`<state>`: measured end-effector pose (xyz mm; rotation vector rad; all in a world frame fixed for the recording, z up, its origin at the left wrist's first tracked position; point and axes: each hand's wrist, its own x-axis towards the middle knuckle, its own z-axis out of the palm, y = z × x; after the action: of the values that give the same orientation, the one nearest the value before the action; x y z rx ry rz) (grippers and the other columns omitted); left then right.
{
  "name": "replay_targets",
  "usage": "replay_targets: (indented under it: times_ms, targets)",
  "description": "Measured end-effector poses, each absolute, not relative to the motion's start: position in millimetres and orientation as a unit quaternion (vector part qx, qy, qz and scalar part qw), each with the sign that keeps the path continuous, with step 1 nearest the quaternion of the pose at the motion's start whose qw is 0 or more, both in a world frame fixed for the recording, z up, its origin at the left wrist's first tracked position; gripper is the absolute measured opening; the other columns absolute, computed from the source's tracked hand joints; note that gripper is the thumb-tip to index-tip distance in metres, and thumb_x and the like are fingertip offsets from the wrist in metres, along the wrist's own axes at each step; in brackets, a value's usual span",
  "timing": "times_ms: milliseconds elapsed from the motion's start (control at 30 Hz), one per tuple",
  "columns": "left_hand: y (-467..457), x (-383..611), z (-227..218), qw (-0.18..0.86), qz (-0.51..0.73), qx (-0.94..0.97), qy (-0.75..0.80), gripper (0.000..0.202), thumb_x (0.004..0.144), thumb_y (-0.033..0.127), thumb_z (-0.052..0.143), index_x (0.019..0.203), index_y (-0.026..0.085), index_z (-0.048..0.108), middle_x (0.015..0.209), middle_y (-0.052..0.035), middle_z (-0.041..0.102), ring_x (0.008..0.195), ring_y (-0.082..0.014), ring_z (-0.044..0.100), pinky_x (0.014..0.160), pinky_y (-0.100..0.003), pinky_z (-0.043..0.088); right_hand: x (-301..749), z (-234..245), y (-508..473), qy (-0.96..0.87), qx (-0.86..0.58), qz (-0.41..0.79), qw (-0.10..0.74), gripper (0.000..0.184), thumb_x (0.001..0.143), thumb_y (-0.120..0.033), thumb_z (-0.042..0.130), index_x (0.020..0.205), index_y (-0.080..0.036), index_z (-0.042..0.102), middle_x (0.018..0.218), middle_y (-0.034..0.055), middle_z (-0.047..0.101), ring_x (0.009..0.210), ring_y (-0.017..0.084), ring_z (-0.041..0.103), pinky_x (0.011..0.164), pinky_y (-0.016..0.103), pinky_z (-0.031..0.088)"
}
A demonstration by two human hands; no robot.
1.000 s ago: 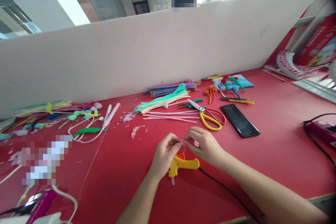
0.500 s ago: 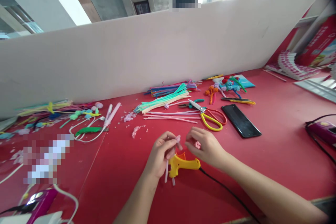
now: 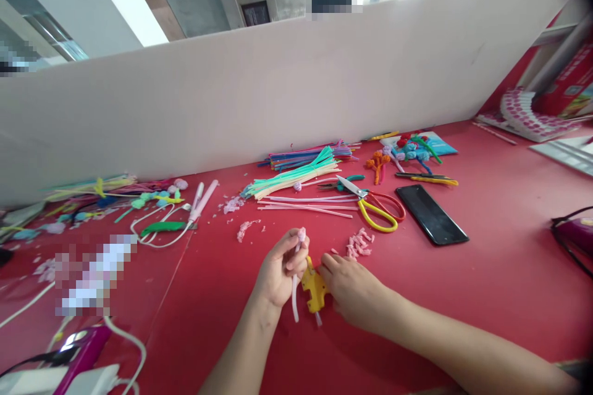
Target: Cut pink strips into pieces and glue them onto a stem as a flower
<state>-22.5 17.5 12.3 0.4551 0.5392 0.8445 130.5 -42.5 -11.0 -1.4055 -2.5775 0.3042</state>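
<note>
My left hand (image 3: 283, 262) is closed around a pale pink pipe cleaner (image 3: 295, 302), held upright. A small pink bud (image 3: 302, 234) tops it above my fingertips, and the stem's tail hangs below the hand. Right beside it is a yellow hot glue gun (image 3: 315, 289) with a clear glue stick poking out of its near end. My right hand (image 3: 349, 284) is closed over the gun's handle, which it hides. Just beyond that hand lies a small heap of short pink pieces (image 3: 359, 244).
Scissors (image 3: 377, 213), pliers (image 3: 349, 180) and a black phone (image 3: 432, 215) lie beyond my right hand. Bundles of pipe cleaners (image 3: 291, 178) rest near the white partition (image 3: 259, 92). At left are a pink corded tool (image 3: 202, 200), white cables and craft scraps.
My right hand has come down and closed on the glue gun's handle, turning the gun. The pink pieces it hid now show. My left hand has tipped the pink stem more upright.
</note>
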Motion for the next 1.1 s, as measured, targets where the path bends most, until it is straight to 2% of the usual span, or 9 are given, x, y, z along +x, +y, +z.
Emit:
replay_targets:
  times_ms: [67,167,300,400,533,800,967,1100]
  targets:
    - [21,-25,11,0.844,0.421,0.2,0.267,0.003,0.076,0.016,0.053,0.076,0.013,0.053,0.07,0.0017,0.047,0.039,0.0021,0.023,0.033,-0.011,0.02,133,-9,-42,-0.853,-0.489,0.137,0.118,0.026,0.063,-0.012,0.05,0.088,-0.015,0.052,0.089,0.0082,0.05,0.079,0.019,0.049,0.066,0.029,0.039]
    - [26,-30,9,0.825,0.455,0.188,0.278,0.004,0.075,0.016,0.055,0.077,0.012,0.054,0.071,0.0013,0.048,0.039,0.0025,0.025,0.032,-0.011,0.022,143,1,-36,-0.793,-0.54,0.194,0.206,0.027,0.061,-0.014,0.053,0.088,-0.016,0.049,0.089,0.0063,0.049,0.069,0.014,0.049,0.057,0.025,0.037]
    - [29,-31,9,0.806,0.481,0.175,0.297,0.006,0.075,0.016,0.056,0.079,0.013,0.055,0.072,0.0009,0.051,0.04,0.002,0.03,0.032,-0.011,0.024,161,18,-27,-0.717,-0.552,0.256,0.341,0.009,0.072,-0.024,0.053,0.075,-0.018,0.046,0.077,0.0022,0.047,0.061,0.012,0.046,0.054,0.023,0.035]
    - [28,-29,8,0.81,0.465,0.172,0.313,0.008,0.074,0.017,0.058,0.079,0.013,0.056,0.071,0.0005,0.053,0.04,0.0019,0.031,0.032,-0.011,0.024,164,25,-27,-0.661,-0.514,0.37,0.402,0.018,0.079,-0.035,0.048,0.076,-0.018,0.048,0.07,-0.0001,0.049,0.059,0.011,0.045,0.053,0.023,0.037]
    - [27,-26,5,0.808,0.458,0.177,0.325,0.007,0.072,0.018,0.06,0.073,0.012,0.055,0.066,0.0015,0.051,0.039,0.0019,0.029,0.032,-0.012,0.022,159,23,-33,-0.626,-0.495,0.451,0.4,0.025,0.079,-0.041,0.049,0.069,-0.017,0.049,0.062,-0.0026,0.047,0.055,0.009,0.043,0.05,0.021,0.036]
    - [23,-23,4,0.798,0.453,0.21,0.338,0.008,0.072,0.019,0.06,0.072,0.011,0.056,0.07,0.0003,0.053,0.04,0.0025,0.03,0.033,-0.011,0.021,158,19,-33,-0.602,-0.506,0.451,0.421,0.026,0.079,-0.039,0.047,0.067,-0.017,0.048,0.057,-0.0031,0.043,0.052,0.008,0.039,0.047,0.021,0.035]
    - [21,-21,5,0.792,0.443,0.23,0.352,0.012,0.073,0.022,0.059,0.069,0.011,0.056,0.057,0.0035,0.045,0.038,0.0016,0.025,0.033,-0.012,0.021,157,20,-33,-0.6,-0.501,0.461,0.42,0.026,0.079,-0.04,0.047,0.067,-0.017,0.048,0.058,-0.0033,0.041,0.051,0.008,0.037,0.046,0.02,0.034]
    - [22,-22,4,0.791,0.44,0.239,0.352,0.014,0.072,0.024,0.06,0.068,0.011,0.056,0.056,0.0036,0.044,0.038,0.0014,0.024,0.033,-0.012,0.02,157,19,-33,-0.596,-0.509,0.462,0.415,0.027,0.079,-0.041,0.047,0.065,-0.018,0.045,0.057,-0.0041,0.037,0.051,0.007,0.034,0.045,0.02,0.032]
